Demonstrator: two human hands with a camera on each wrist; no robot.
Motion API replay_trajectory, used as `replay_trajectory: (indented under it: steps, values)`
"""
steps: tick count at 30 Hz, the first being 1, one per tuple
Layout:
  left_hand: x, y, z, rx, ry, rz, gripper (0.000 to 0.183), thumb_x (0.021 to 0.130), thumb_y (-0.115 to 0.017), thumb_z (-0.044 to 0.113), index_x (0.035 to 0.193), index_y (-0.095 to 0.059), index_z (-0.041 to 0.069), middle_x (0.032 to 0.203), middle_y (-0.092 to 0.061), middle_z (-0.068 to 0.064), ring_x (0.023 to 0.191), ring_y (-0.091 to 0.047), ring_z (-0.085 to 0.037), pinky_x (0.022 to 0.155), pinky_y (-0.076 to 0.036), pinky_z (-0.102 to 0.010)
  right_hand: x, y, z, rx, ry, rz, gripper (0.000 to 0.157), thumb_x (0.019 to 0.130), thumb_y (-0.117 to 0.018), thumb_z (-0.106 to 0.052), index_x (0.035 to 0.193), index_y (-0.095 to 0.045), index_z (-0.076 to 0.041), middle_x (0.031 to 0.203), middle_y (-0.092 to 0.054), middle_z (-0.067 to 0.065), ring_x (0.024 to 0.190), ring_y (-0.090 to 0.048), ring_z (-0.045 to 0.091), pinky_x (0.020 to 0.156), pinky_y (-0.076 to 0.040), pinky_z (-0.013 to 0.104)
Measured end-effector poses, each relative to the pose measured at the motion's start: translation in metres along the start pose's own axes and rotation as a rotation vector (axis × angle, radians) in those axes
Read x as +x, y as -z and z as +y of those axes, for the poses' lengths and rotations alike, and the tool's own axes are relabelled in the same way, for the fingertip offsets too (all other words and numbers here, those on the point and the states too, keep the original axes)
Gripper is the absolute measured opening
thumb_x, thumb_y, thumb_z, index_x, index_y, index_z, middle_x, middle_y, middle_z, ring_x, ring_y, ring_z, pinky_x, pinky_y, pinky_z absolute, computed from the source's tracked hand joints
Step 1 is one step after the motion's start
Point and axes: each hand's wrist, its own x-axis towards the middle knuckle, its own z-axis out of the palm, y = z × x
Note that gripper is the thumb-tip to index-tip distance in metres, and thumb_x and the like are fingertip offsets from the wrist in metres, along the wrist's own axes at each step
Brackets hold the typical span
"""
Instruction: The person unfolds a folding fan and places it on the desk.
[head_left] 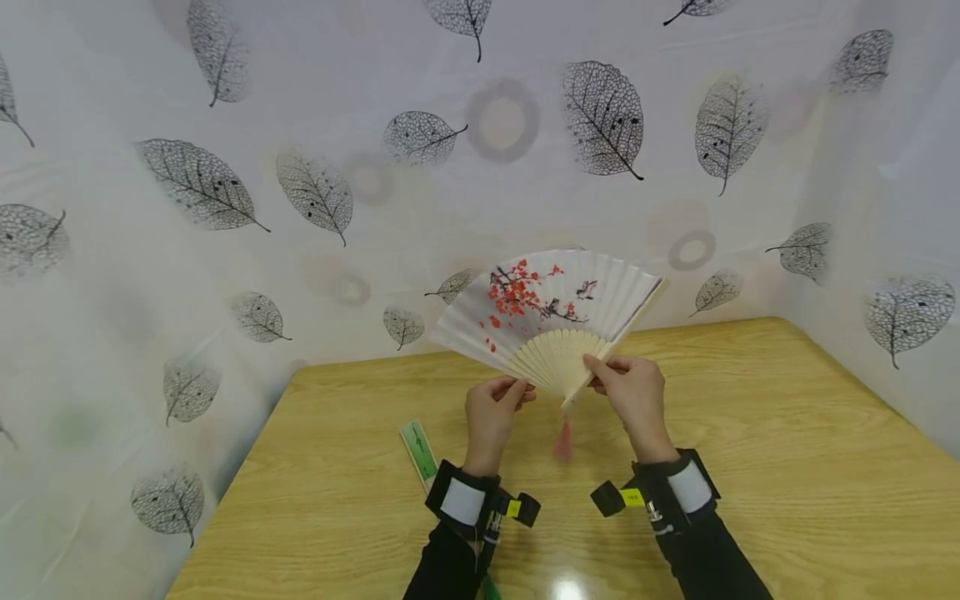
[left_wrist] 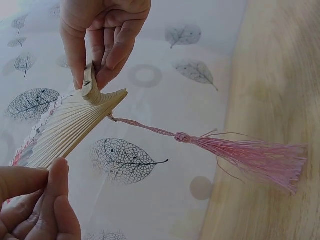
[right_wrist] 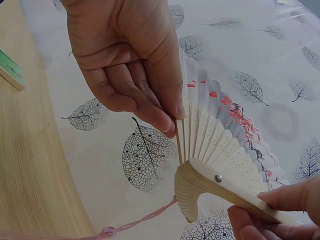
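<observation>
A spread folding fan (head_left: 555,300) is held up over the table, its white leaf painted with red blossoms, dark branches and birds. My left hand (head_left: 491,417) pinches the edge rib on the fan's left side between thumb and fingers. On the other side, my right hand (head_left: 636,400) grips the thick guard stick. The pale ribs (right_wrist: 215,135) meet at a metal pivot, seen in the right wrist view. From there hangs a pink tassel (left_wrist: 250,155) on a braided cord.
A second, folded fan with a green leaf (head_left: 420,450) lies on the wooden table (head_left: 322,500), partly hidden by my left forearm. Its green tassel (head_left: 490,588) shows below. A leaf-printed curtain (head_left: 360,275) surrounds the table's back and sides.
</observation>
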Motion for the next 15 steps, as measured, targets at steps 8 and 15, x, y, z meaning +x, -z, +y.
replay_trajectory:
  steps: [8, 15]
  values:
    - [0.004, -0.001, -0.007, -0.035, -0.001, 0.052, 0.022, 0.081, -0.062, 0.017, 0.086, -0.067, -0.004, 0.080, -0.069, -0.017, 0.069, -0.064, -0.016, 0.071, -0.053, -0.039, 0.011, -0.008, 0.025, 0.164, 0.093, 0.005, 0.041, 0.072, -0.069, -0.040, 0.076, -0.069, 0.001, 0.065, -0.067, 0.008, 0.058, -0.062, 0.016, 0.052, -0.052, 0.022]
    - [0.003, -0.001, -0.005, -0.069, 0.012, 0.088, 0.021, 0.081, -0.062, 0.016, 0.087, -0.066, -0.004, 0.079, -0.069, -0.018, 0.069, -0.064, -0.016, 0.071, -0.054, -0.039, 0.000, -0.005, 0.005, 0.153, 0.036, 0.005, 0.048, 0.074, -0.068, -0.038, 0.087, -0.066, 0.008, 0.069, -0.068, 0.010, 0.062, -0.063, 0.015, 0.057, -0.053, 0.022]
